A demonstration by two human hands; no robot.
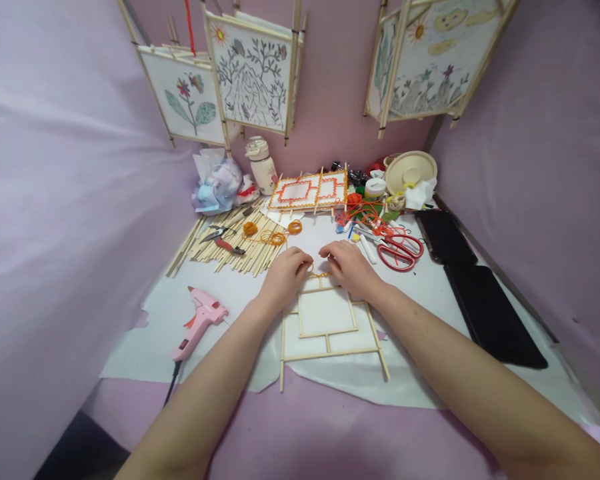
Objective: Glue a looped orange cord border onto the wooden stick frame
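Left hand point(284, 275) and right hand point(351, 268) pinch an orange cord point(321, 274) against the top bar of the wooden frame point(325, 312) lying flat on the table point(330, 427), seemingly edging it; next it needs steady pressing along that bar.

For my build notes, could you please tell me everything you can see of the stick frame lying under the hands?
The stick frame lies flat on the white sheet. It looks made of thin pale wooden sticks: two long side rails jutting toward the viewer, crossbars, and an inner square panel, seemingly paper-covered and blank. The left hand and right hand rest on its far edge, where orange cord shows between them; that edge is mostly hidden.
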